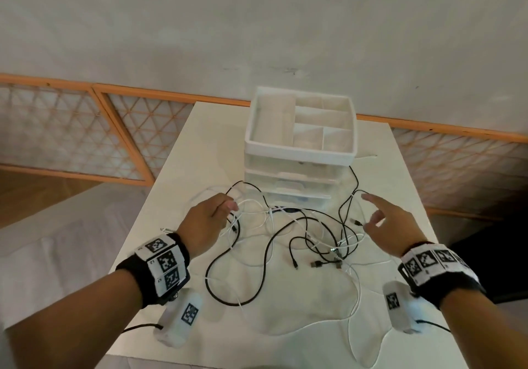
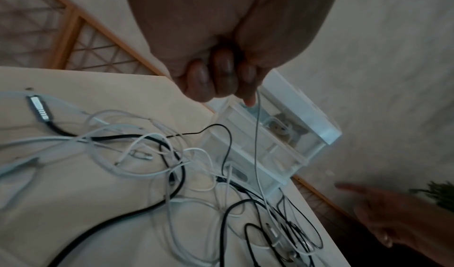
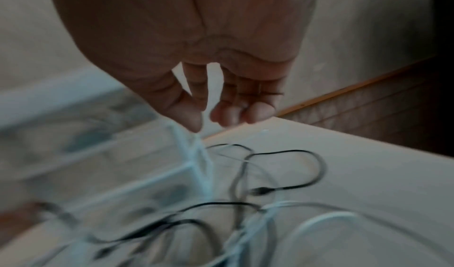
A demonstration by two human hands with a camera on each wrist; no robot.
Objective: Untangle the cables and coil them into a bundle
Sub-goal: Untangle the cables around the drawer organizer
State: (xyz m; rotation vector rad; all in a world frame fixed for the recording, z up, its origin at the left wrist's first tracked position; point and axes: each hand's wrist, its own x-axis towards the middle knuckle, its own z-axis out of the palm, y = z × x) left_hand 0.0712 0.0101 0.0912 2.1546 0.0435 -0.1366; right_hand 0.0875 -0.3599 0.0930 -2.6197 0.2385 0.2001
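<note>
Left hand (image 2: 221, 73) pinches a white cable (image 2: 256, 144), plain only at the wrist; right hand (image 1: 390, 225) hovers spread.

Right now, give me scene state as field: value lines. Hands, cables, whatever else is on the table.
left hand: fingers curled, pinching a white cable lifted off the table
right hand: fingers spread, holding nothing, above the right side of the tangle
cables: black and white ones, still tangled, loose on the table, none coiled
drawer organizer: translucent, behind the tangle, compartment tray on top
table: white
task state: untangling barely begun
</note>
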